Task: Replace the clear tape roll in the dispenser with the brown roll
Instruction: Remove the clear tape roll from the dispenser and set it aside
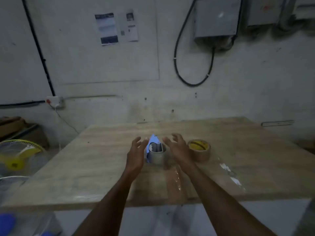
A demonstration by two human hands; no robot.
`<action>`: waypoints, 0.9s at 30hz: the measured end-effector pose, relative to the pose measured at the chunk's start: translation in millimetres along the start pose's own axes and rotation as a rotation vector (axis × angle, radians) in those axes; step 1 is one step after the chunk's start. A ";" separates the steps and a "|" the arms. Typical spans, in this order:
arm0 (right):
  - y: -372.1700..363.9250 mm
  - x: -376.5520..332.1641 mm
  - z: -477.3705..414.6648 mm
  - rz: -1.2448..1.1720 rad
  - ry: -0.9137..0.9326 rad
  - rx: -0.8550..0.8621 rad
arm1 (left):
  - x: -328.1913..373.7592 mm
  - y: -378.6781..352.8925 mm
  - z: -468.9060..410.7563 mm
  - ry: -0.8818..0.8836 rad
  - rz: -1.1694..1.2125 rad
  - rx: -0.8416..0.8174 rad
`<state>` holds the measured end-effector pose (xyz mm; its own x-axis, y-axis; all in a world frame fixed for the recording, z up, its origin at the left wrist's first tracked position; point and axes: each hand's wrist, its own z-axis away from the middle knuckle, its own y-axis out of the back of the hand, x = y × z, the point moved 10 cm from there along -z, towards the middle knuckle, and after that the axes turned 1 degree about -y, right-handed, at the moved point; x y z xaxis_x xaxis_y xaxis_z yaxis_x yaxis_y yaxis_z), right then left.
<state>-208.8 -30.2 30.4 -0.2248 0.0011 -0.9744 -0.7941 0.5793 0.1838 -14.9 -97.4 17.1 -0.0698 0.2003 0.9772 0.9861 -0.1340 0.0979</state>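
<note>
forearms reach in over the near edge of a pale, wood-grained counter (pixel 81 171), where a glossy strip of clear film (pixel 177 178) lies flat and catches the light. beyond it, the left hand (pixel 136 150) and right hand (pixel 177 148) flank a blue dispenser (pixel 154 139). each grip is wide, fingers spread and loosely curved, holding nothing; the blur hides whether the left fingertips touch the blue body. the clear roll (pixel 156 155), a squat greyish cylinder with a hollow core, sits in the dispenser between the two palms. the swap therefore appears not to have begun: the old roll has yet to come out and the new one has yet to go in. the brown roll (pixel 199 150), a smooth tan ring with a yellow-printed core, lies flat on the counter just beside the right hand, on its outer side, untouched. the dispenser's pointed end faces away from the person. at far left, a yellow fan (pixel 18 155) stands off the counter. behind, a scuffed pale wall carries a grey metal box (pixel 216 17), a looping black cable (pixel 192 85) and taped paper sheets (pixel 115 28).
</note>
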 end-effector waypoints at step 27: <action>-27.2 3.3 0.9 0.153 0.156 -0.143 | -36.2 -45.6 -23.2 0.210 0.402 -0.070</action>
<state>-187.4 -45.2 22.1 -0.4240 -0.0525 -0.9041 -0.8137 0.4605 0.3548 -60.9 -121.1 -18.4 0.2807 -0.0807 0.9564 0.9290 -0.2273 -0.2919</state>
